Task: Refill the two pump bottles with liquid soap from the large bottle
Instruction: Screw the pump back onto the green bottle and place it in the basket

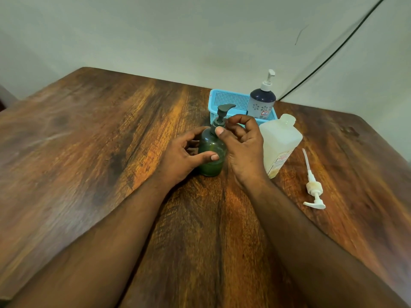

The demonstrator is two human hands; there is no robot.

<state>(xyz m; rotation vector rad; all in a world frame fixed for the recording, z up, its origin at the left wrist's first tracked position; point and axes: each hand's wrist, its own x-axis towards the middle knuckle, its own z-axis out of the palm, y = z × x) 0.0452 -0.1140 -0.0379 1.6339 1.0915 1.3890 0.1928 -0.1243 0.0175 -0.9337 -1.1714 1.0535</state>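
Head view of a wooden table [89,134] set against a pale wall [155,30]. Left of centre, the left hand [184,152] cups the body of the green pump bottle [211,152], thumb across the near face and fingers curved around the left and far side, grasping it. The bottle stands upright on the table, its dark pump head [224,108] in place with the nozzle pointing right; green liquid fills the lower part of the bottle. The right hand [242,143] is at the bottle's neck, thumb and forefinger pinched at the pump collar, the other fingers loosely curled. Just behind these hands, at the far edge, a light blue perforated basket [229,101] holds 1 dark blue pump bottle [262,103] with a white pump, upright in the basket's right end. Right of the right hand stands the large bottle [280,141], translucent white, uncapped at its mouth, touching or just beside the basket's near right corner. Farther right, a detached white pump [313,187] with its dip tube lies flat on the table, well apart from the green bottle. A black cable [333,52] runs diagonally down the wall at far right.
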